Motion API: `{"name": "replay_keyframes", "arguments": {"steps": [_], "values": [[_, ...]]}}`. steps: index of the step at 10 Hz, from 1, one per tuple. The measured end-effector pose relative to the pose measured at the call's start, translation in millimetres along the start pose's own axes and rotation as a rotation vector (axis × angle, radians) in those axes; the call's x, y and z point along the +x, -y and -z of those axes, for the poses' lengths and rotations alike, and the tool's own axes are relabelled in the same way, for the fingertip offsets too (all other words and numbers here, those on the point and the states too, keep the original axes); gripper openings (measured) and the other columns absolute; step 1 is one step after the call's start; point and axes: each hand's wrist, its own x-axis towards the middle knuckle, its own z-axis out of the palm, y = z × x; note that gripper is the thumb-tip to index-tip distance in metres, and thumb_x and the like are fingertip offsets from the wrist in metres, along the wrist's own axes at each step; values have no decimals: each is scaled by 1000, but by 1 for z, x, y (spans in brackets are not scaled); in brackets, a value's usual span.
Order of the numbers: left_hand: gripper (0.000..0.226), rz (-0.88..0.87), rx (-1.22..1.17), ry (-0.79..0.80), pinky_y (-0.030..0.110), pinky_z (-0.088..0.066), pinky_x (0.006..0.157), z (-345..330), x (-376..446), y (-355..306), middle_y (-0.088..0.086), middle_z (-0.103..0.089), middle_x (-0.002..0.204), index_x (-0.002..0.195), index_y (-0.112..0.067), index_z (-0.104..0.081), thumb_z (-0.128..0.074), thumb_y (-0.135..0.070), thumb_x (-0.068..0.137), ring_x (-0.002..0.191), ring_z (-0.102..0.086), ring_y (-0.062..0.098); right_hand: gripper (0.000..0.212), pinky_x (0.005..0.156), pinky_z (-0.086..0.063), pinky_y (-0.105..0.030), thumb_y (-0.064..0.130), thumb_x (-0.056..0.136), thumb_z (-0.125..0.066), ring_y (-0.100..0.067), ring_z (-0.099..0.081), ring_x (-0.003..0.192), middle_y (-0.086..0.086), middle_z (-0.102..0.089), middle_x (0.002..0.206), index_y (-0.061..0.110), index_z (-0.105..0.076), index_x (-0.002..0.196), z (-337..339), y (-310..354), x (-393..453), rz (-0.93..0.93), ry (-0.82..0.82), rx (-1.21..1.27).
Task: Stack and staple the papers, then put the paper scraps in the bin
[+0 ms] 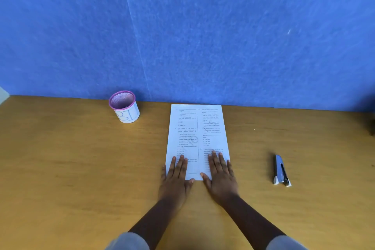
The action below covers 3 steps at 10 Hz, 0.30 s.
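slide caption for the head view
Both hands, left hand and right hand, flat on printed papers; stapler right, bin left.

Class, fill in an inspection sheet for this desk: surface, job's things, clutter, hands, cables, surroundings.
Surface: brown wooden desk, bare apart from the job's things.
Job's things: white printed paper stack at centre; grey stapler lying to its right; small purple-rimmed mesh bin to its left, contents unclear.
Clutter: one tiny white speck, possibly a scrap.
Hands: left hand and right hand flat on the stack's near edge.
Cables: nothing seen.
Surroundings: blue felt backdrop.
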Motion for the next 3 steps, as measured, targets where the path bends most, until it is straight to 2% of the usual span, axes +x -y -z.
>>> {"name": "replay_keyframes", "arguments": {"steps": [1,2,3], "values": [[73,-11,-57,-62,29,32,101,7,-2,-3,-8,18,154,143,-25,15,-27,-55,92,132,38,4,79,103,31,-24,66,87,-1,-20,21,140,-3,10,158,13,19,142,13,2,-1,-6,-35,-19],[74,-65,-67,-190,32,21,110,24,5,-5,-4,-2,154,146,-19,-8,-40,-53,90,144,7,8,88,111,17,-27,66,87,4,-26,-9,142,-12,-17,155,2,-12,145,37,9,9,-8,-142,-10],[69,-81,37,-286,44,8,116,58,21,-7,3,-14,155,146,-16,-17,-18,-58,91,143,-13,27,87,109,28,-26,70,82,11,-23,16,142,-6,12,155,10,11,144,68,11,34,21,-255,4]]}}
